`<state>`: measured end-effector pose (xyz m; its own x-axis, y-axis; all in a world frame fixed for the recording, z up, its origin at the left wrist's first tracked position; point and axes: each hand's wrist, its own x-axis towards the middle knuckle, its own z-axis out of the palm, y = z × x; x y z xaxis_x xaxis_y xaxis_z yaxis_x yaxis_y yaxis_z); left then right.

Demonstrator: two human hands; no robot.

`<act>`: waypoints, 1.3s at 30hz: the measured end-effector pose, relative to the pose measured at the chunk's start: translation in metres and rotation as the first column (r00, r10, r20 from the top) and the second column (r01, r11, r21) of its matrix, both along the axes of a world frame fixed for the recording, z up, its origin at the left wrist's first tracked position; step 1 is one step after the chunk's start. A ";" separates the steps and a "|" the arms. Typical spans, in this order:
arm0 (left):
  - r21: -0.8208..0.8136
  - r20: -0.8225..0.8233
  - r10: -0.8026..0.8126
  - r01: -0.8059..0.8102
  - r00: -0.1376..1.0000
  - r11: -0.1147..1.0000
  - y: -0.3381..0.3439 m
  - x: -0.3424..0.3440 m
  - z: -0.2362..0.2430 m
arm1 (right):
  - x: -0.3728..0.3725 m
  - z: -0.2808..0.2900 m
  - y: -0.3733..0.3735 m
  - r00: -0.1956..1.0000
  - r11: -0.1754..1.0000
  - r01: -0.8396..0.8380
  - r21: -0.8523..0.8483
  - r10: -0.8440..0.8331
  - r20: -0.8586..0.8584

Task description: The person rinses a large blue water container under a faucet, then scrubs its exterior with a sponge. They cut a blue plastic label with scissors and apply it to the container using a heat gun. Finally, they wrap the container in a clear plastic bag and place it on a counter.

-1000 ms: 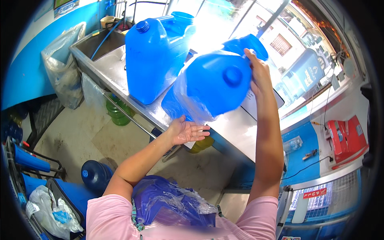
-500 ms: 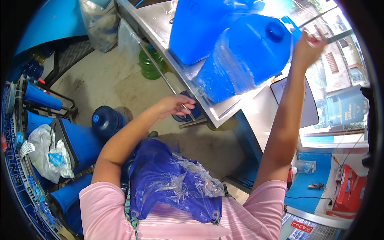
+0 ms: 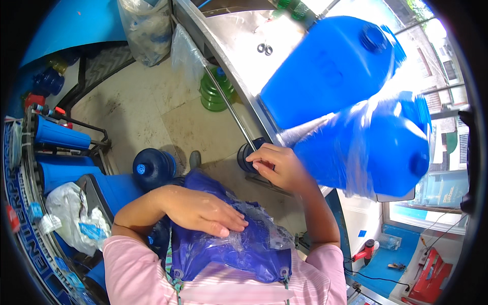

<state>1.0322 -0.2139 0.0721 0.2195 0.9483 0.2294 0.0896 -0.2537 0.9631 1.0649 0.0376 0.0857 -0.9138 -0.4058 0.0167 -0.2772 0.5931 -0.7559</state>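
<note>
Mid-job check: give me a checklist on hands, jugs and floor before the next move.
1. Left hand off the jugs: ok, on the apron.
2. Right hand off the rail: cannot tell, they overlap in view.
3. Film around wrapped jug: ok, around its middle.
4. Wrapped jug fully on counter: cannot tell, its base is hidden.
5. Other jug resting on counter: ok.
6. Floor free of bottles: not ok, dark blue bottle near the foot.
</note>
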 end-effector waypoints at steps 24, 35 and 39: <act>-0.200 0.036 0.034 -0.026 0.999 0.980 -0.049 -0.221 0.015 | -0.206 -0.110 -0.044 0.938 0.996 0.074 0.042 -0.084 0.337; -0.522 0.151 0.221 -0.112 0.964 0.845 -0.112 -0.463 -0.066 | -0.397 -0.340 -0.113 0.327 0.522 0.815 -0.251 -0.057 0.943; -0.654 -0.096 0.782 -0.632 0.616 0.417 -0.147 -0.538 -0.177 | -0.486 -0.420 -0.145 0.097 0.073 0.993 -0.094 -0.040 0.994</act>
